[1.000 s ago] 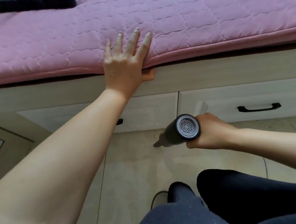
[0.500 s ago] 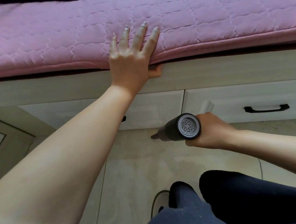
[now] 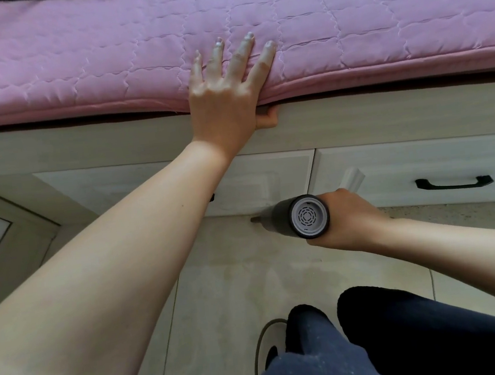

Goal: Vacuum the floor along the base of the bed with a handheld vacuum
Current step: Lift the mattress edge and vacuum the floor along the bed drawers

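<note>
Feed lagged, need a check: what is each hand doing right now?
Left hand: open, fingers spread flat on the pink quilt, thumb under its edge.
Right hand: closed on the vacuum.

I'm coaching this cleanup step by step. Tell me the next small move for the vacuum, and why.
Probably slide the handheld vacuum right along the drawer base. The right hand holds it with the nozzle at the floor-drawer seam, and specks lie on the floor further right, below the black handle.
</note>
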`<state>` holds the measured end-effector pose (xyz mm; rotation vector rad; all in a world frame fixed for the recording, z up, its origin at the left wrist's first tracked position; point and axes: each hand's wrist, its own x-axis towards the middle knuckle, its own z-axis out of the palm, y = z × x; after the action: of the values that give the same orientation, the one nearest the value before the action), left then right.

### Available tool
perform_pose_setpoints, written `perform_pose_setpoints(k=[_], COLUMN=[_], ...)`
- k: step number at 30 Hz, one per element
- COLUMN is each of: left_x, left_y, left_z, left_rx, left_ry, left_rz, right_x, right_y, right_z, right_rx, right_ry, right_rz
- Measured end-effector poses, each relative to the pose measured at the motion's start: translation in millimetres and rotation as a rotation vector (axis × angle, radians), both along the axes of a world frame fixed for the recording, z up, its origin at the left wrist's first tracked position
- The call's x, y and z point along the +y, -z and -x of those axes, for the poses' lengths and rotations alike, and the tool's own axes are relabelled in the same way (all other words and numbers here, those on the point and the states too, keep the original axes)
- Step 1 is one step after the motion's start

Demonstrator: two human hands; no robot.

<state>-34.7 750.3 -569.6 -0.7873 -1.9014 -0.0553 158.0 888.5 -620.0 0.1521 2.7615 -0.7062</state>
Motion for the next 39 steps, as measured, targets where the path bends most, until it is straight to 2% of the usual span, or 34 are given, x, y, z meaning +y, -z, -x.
perform_pose_setpoints(k=[29, 39], left_x=[-0.7, -1.4], left_y=[-0.6, -2.5], left_z=[-1.7, -2.8], left_rx=[-0.043, -0.057], left_ry=[0.016, 0.011], left_rz=[-0.004, 0.016], right_x=[19.7, 22.5], right_y=[-9.2, -17.1], right_z=[-8.1, -9.9], right_rx=[-0.02, -0.054], right_ry=[0.06, 0.112], right_rz=[0.005, 0.081])
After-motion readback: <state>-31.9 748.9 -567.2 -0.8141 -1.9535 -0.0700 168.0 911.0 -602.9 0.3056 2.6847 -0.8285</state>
